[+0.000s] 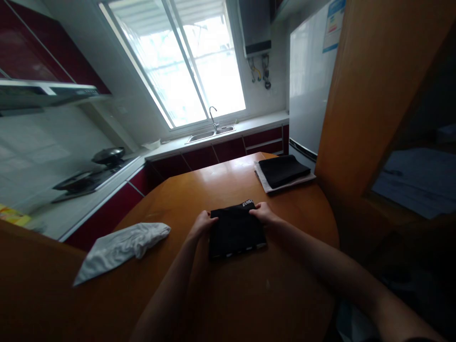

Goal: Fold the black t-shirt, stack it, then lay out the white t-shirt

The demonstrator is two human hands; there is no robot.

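A black folded cloth (pixel 237 232) with white lettering at its far right corner is at the middle of the wooden table (pixel 199 190). My left hand (pixel 204 222) grips its far left corner, thumb on top. At the far right corner, my right hand (pixel 262 213) pinches the cloth beside the lettering. The fingers under the cloth are hidden. Along the near edge of the cloth runs a strip with small white marks.
Folded black fabric (pixel 283 170) lies on pale fabric (pixel 262 179) at the table's back right. A crumpled white cloth (pixel 124 247) rests at the left. Beyond stand a sink (pixel 201 137), a stove (pixel 96 183) and a fridge (pixel 308 80).
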